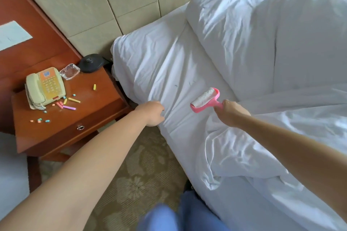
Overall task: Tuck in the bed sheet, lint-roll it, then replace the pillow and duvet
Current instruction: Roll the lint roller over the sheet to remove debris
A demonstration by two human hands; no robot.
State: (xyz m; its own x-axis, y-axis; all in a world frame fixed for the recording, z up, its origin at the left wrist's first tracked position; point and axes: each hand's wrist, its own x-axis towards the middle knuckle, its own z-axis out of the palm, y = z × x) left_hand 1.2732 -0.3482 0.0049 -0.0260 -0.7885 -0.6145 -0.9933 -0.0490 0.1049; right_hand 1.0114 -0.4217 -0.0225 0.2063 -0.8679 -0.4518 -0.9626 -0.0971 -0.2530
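Your right hand (230, 112) grips the lint roller (205, 100) by its handle, roller axis lying crosswise on the sheet (159, 65) near the bed's side edge, while your left hand (153, 112) pinches that edge taut, just beside it.

Hotel bedroom: padded headboard (112, 2), white-sheeted bed (169, 65), nightstand (97, 103) with corded phone (45, 86).

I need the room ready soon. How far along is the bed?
Lint-rolling is under way: the right hand holds the pink lint roller on the white bed sheet, which the left hand grips at its edge. Dark specks remain. The white duvet is still bundled aside; no pillow is identifiable.
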